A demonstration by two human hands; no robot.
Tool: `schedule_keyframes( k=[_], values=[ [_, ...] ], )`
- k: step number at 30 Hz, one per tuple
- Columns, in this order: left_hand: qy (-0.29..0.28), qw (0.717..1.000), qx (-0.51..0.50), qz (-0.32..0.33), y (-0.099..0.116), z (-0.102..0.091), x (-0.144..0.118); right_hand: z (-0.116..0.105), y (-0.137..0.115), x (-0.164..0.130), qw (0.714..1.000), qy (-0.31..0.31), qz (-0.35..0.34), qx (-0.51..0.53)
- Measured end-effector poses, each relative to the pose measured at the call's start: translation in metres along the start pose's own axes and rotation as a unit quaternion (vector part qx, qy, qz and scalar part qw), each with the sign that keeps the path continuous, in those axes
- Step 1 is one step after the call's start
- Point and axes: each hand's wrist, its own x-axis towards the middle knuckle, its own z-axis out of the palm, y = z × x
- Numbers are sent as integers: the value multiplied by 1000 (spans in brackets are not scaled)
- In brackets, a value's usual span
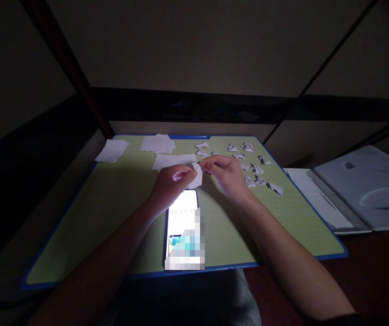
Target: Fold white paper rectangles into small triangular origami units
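Between my two hands is a small piece of white folded paper (197, 179), held up just beyond the top of a lit phone. My left hand (174, 182) pinches its left side with thumb and fingers. At the upper right corner of the paper, the fingertips of my right hand (227, 175) are closed on it. The phone (182, 222) lies face up on the table below the hands, showing a timer. Behind the hands rests a flat white sheet (167, 161). Several small folded paper pieces (257, 169) are spread out right of my right hand.
The green table (106, 226) has a blue rim. Two stacks of white paper, one at the far left (112, 150) and another at the back (156, 143), lie on it. A pale, flat-lidded box (367, 190) stands beyond the right edge. A wall rises behind the table.
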Motion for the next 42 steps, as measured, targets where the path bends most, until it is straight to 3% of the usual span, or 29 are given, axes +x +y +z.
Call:
schedule_keyframes(
  k=[15,23,42],
  values=[
    [29,999,-34,-12,-4,0,2,-1,-2,0,999,-26,43,-5],
    [-2,997,-67,-31,-8,-3,3,-2,-4,0,998,-26,52,-13],
    [-2,1000,-13,-18,-4,-4,2,-2,-1,-2,997,-46,57,7]
  ],
)
